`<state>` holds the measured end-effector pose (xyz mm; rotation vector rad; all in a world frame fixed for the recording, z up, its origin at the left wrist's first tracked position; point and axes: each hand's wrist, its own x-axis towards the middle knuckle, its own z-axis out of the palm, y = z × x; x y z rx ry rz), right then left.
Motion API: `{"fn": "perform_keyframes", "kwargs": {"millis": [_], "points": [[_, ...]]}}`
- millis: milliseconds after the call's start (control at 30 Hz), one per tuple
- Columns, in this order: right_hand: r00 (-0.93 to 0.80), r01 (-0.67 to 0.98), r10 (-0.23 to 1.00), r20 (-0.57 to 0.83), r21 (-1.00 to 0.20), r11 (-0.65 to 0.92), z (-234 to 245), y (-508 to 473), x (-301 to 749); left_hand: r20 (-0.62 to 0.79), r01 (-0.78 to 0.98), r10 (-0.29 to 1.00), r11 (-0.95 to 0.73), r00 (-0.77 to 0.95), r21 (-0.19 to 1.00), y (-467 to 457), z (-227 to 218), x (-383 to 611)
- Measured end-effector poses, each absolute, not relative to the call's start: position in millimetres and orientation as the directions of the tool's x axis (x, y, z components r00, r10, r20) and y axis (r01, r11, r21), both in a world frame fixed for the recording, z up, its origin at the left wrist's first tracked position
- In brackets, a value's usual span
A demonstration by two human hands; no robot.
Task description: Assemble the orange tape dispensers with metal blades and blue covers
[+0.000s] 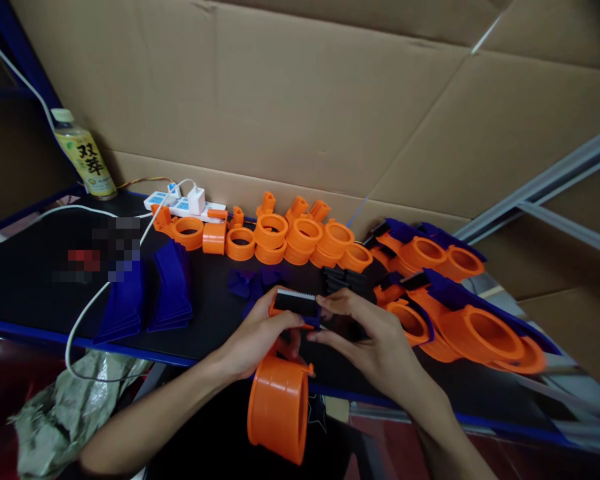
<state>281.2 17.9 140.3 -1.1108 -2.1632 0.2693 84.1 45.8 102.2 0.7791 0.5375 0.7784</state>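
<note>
A: Where is the tape dispenser (277,407)?

B: At the front of the worktop (205,320). Its head appears above the surface, and its wide orange ring hangs past the front edge.

A: And the fingers?

B: Those of the left hand (260,333) are clamped around the head, the thumb lying below the dark strip (296,305). The right hand (370,333) has its thumb and forefinger pinched on the head's end, by the blue piece (312,319). The fingertips tucked behind are hidden.

A: How should it handle?

B: Probably light and stiff, being hollow, glossy plastic. The smooth ring may slip in a loose grip, and its weight below the head could make the whole thing tip or swing.

A: Where is the safest hold?

B: Around the solid sides of the head, clear of the toothed edge (296,293), which looks sharp. The blue piece seems thin, so a gentle pinch suits it better than a hard squeeze.

A: What else lies about?

B: Blue sheets (170,288) on the worktop's left part, orange rings (304,239) along its back, and more dispensers (480,333) at its right end.
</note>
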Motion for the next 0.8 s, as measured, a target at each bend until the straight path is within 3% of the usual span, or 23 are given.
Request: {"fn": "perform_keyframes", "kwargs": {"millis": [333,533,633,800], "points": [[-0.390,0.651,0.803,0.450,-0.482,0.586,153,8,277,0.010,-0.411,0.783,0.316,0.623,0.855,43,95,81],[-0.337,0.677,0.742,0.580,-0.398,0.619,157,6,278,0.184,-0.601,0.648,0.509,0.739,0.617,49,108,69],[-0.338,0.685,0.741,0.580,-0.389,0.617,159,10,285,0.214,-0.605,0.614,0.548,0.760,0.578,53,111,67],[-0.270,0.722,0.826,0.495,-0.464,0.514,166,-3,284,0.112,-0.644,0.813,0.360,0.572,0.675,58,105,68]]}}
